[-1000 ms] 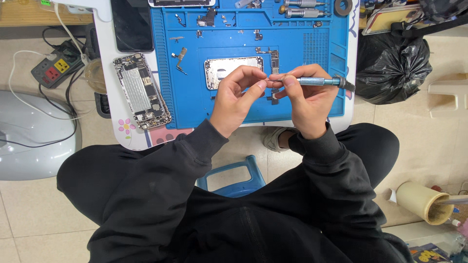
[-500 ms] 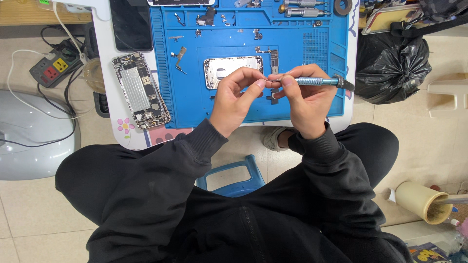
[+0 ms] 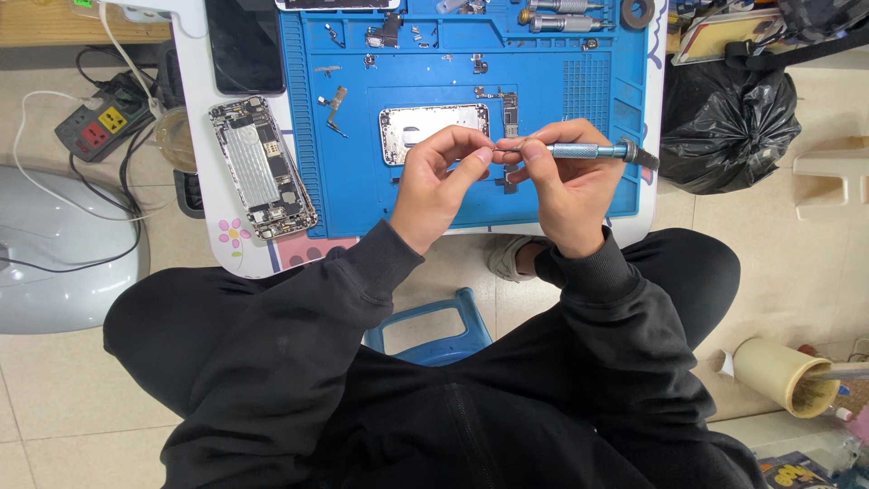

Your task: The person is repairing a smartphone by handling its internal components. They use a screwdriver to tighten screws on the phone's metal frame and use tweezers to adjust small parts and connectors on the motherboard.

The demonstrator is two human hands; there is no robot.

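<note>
My right hand point(image 3: 566, 186) grips a light-blue precision screwdriver point(image 3: 588, 151), held level with its tip pointing left. My left hand point(image 3: 439, 181) meets it, thumb and forefinger pinched at the tip on something too small to make out. Both hands hover over a blue work mat point(image 3: 362, 190) on a small white table. Just behind my fingers lies a silver metal phone plate point(image 3: 425, 122). An opened phone body point(image 3: 262, 167) with its inner parts showing rests on the table left of the mat.
Small screws and brackets point(image 3: 335, 104) are scattered on the mat. A dark phone screen point(image 3: 244, 45) lies at the back left. A power strip point(image 3: 100, 127) and cables sit on the floor at left, a black rubbish bag point(image 3: 724, 118) at right, a blue stool point(image 3: 425, 326) under me.
Both hands have stayed pinched together at the screwdriver tip, with only a slight shift of fingers and view.
</note>
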